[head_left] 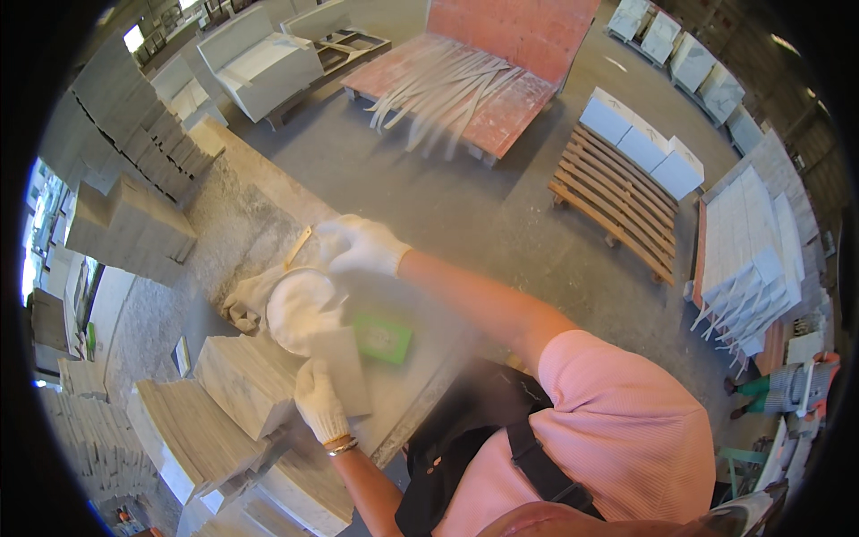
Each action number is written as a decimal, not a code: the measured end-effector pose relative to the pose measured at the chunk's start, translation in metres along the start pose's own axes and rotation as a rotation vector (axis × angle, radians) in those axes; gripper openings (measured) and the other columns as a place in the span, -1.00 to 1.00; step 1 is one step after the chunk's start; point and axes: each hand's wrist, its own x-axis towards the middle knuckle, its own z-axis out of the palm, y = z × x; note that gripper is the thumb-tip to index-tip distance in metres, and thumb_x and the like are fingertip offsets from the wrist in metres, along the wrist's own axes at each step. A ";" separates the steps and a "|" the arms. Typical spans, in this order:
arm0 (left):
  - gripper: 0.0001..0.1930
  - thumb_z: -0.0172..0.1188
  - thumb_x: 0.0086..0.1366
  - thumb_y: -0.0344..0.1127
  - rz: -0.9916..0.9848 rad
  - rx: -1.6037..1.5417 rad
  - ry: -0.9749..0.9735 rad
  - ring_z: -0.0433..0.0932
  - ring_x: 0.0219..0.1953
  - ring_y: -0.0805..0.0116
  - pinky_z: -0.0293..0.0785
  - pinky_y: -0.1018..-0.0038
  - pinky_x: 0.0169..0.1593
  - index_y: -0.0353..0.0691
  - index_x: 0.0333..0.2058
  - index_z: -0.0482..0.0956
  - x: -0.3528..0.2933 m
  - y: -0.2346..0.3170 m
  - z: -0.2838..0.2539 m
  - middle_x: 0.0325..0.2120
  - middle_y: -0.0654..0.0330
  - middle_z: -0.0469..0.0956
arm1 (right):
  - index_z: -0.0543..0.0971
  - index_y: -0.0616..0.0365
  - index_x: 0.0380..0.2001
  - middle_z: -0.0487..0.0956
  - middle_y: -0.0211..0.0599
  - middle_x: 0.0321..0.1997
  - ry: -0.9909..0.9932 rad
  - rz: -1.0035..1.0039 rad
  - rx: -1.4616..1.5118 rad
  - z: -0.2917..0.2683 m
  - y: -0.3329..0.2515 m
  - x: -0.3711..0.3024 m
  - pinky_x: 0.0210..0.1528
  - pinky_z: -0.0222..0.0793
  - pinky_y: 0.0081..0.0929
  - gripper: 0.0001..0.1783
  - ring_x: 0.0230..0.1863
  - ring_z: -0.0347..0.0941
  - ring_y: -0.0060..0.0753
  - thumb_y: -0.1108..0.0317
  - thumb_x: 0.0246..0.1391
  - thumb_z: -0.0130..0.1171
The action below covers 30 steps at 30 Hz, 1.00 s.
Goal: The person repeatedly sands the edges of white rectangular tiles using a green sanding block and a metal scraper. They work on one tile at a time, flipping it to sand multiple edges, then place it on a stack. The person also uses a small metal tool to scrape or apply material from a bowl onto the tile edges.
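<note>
My left hand (319, 399), in a white knit glove, grips the lower left edge of a thin pale stone tile (344, 370). Beyond the tile stands a round white tub (301, 309) with white material in it. My right hand (365, 246), gloved too, is over the bench past the tub's far right side. Its fingers are smeared by motion, and whether they hold anything cannot be made out. Close by on the left lies a narrow yellow strip-like tool (299, 245). A bright green rectangular block (383, 338) is on the dusty bench (420, 353), right of the tile.
Stacked stone tiles (246, 380) line the bench's left side, and a crumpled beige cloth (246, 300) touches the tub. Across the floor are a reddish platform (510, 112) with white straps, a wooden pallet (617, 192) and strapped slabs (747, 246). Another person (792, 389) is far right.
</note>
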 end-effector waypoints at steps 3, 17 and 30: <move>-0.67 0.20 0.45 -0.21 -0.010 -0.070 -0.015 0.52 -0.22 0.44 0.49 0.43 -0.06 -0.43 -0.07 0.64 0.000 -0.003 0.001 -0.26 0.17 0.67 | 0.61 -0.10 0.16 0.55 -0.18 0.22 -0.023 0.001 -0.071 0.002 -0.002 0.007 0.22 0.43 -0.24 -0.26 0.20 0.50 -0.11 0.04 -0.18 0.49; -0.64 0.17 0.44 -0.19 -0.019 0.105 -0.022 0.64 -0.13 0.19 0.51 0.31 0.01 -0.43 -0.06 0.65 -0.013 0.022 -0.009 -0.15 0.00 0.71 | 0.58 0.11 -0.21 0.65 -0.48 -0.21 -0.078 -0.126 0.310 -0.020 -0.001 -0.038 0.02 0.45 -0.45 -0.84 -0.12 0.53 -0.57 0.38 0.18 0.34; -0.63 0.21 0.33 -0.02 -0.144 0.156 -0.131 0.67 -0.16 0.13 0.52 0.29 -0.02 -0.16 -0.08 0.71 -0.059 0.081 -0.001 -0.25 0.04 0.71 | 0.60 0.28 0.10 0.66 -0.36 0.02 -0.335 0.121 0.218 -0.078 -0.060 -0.123 0.19 0.41 -0.49 -0.51 0.06 0.52 -0.56 0.43 0.08 0.43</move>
